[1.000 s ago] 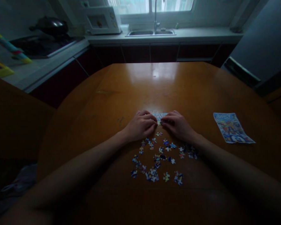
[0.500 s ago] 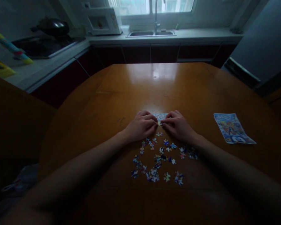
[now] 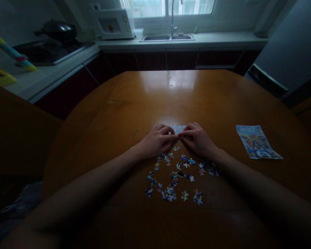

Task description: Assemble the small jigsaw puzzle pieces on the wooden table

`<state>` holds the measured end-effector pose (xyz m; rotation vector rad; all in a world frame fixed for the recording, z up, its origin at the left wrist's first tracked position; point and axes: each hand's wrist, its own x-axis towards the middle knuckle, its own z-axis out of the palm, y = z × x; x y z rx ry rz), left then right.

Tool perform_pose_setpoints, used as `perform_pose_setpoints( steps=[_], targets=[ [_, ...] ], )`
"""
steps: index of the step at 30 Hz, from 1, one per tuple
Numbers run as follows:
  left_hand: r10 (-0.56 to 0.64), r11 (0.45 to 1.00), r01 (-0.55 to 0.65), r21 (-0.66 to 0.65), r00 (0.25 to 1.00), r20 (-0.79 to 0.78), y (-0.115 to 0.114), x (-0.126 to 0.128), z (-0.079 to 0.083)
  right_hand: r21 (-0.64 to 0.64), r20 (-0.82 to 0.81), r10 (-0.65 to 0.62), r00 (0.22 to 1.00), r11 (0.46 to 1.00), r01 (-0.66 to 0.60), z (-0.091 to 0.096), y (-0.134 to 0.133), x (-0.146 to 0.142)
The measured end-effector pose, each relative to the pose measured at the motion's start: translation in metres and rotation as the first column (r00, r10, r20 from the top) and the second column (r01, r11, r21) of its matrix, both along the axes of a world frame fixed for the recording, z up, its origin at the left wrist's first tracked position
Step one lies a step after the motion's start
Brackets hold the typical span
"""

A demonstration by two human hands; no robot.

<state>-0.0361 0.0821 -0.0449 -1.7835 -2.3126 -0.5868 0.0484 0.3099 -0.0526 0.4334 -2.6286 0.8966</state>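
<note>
A partly assembled jigsaw puzzle (image 3: 178, 129), pale blue along its far edge, lies flat on the table between my two hands. My left hand (image 3: 159, 140) is at its near left, index finger and thumb closed together over a puzzle piece at the near edge. From the right, my right hand (image 3: 197, 138) pinches at the same spot, and its fingertips meet those of my left hand. The fingers hide most of that piece. One loose puzzle piece (image 3: 176, 148) lies just below the hands, and several more loose pieces (image 3: 169, 193) are scattered nearer to me.
On the right of the wooden table (image 3: 171, 93) lies a creased picture sheet (image 3: 257, 141). Beyond the table are a counter with a sink (image 3: 157, 37), a microwave (image 3: 114, 24) and, at the left, a dark pan (image 3: 59, 30) on a stove.
My left hand's fingers have shifted slightly right and now cover the pale piece that showed between the hands. The right hand has hardly moved.
</note>
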Motion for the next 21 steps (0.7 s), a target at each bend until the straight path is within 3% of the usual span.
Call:
perform_pose_setpoints(
  steps=[8, 21],
  targets=[
    [-0.007, 1.000, 0.007, -0.001, 1.000, 0.001, -0.001, -0.001, -0.001, -0.012, 0.011, -0.012, 1.000, 1.000, 0.012, -0.002, 0.013, -0.001],
    [-0.002, 0.999, -0.002, 0.034, 0.995, 0.096, 0.001, -0.001, 0.001, -0.016, 0.011, -0.010, 1.000, 1.000, 0.010, -0.002, 0.010, -0.001]
  ],
)
